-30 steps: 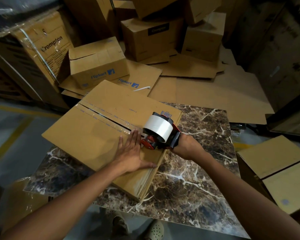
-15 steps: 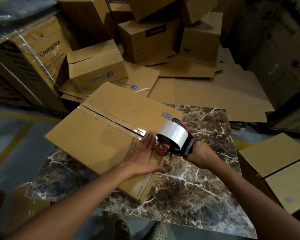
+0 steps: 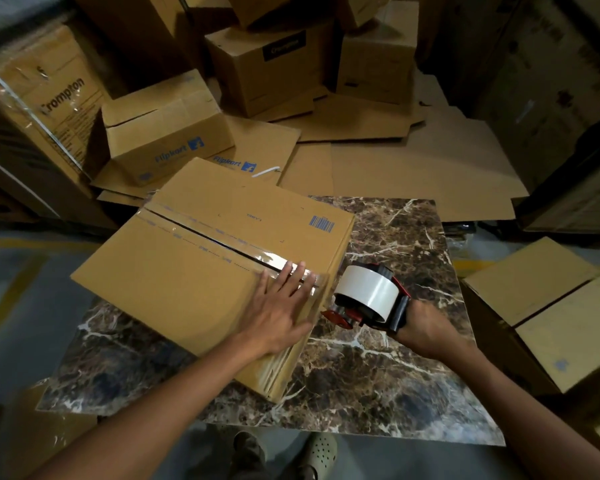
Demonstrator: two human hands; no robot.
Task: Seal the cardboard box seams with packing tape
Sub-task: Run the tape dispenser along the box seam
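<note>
Nearest the camera, two shoes (image 3: pixel 321 450) are seen on the grey floor below the edge of a marble table (image 3: pixel 378 375), whose brown slab is polished and veined with white. On the table's left part a flat-topped cardboard box (image 3: pixel 187 282) is set at a slant, with a blue barcode printed on its matte tan top. The left hand (image 3: pixel 278 310) is laid flat on the box's near right corner, fingers straight and slightly spread, and pressed onto clear tape (image 3: pixel 219 235) that is run along the middle seam (glossy, with a dark gap showing beneath it). Just beside that corner a tape dispenser (image 3: pixel 364 299), red and black with a fat white roll, is gripped at its handle by the right hand (image 3: pixel 426 332), fingers curled round it. Farther back, plain brown boxes (image 3: pixel 167 133) and flattened cardboard sheets (image 3: pixel 413 168) are piled.
</note>
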